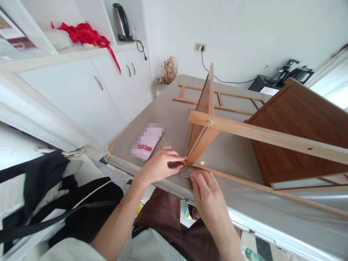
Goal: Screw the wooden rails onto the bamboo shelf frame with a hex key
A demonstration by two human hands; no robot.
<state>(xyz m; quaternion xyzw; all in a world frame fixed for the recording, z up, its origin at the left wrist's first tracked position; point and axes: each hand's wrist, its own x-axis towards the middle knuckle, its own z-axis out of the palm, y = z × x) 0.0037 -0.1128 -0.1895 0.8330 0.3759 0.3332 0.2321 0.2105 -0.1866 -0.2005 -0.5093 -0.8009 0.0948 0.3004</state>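
Observation:
A partly joined wooden frame stands on the grey-covered table [168, 116]. Its upper rail [244, 128] has a metal bolt head near the end, and an upright board [205, 96] runs back from it. My left hand [159, 165] pinches the near end of the lower rail [231, 176], where it meets the board. In my right hand [208, 188] is a thin bent hex key [185, 176], held between thumb and fingers. Its tip reaches the rail's end beside my left fingertips; whether it sits in a bolt is hidden.
Several small screws [155, 118] and a phone [148, 143] lie on the left. Behind the frame is a ladder-like wooden piece [195, 101]. A large brown panel [304, 134] leans at the right. A kettle [122, 23] and red ribbon [84, 34] occupy the cabinet.

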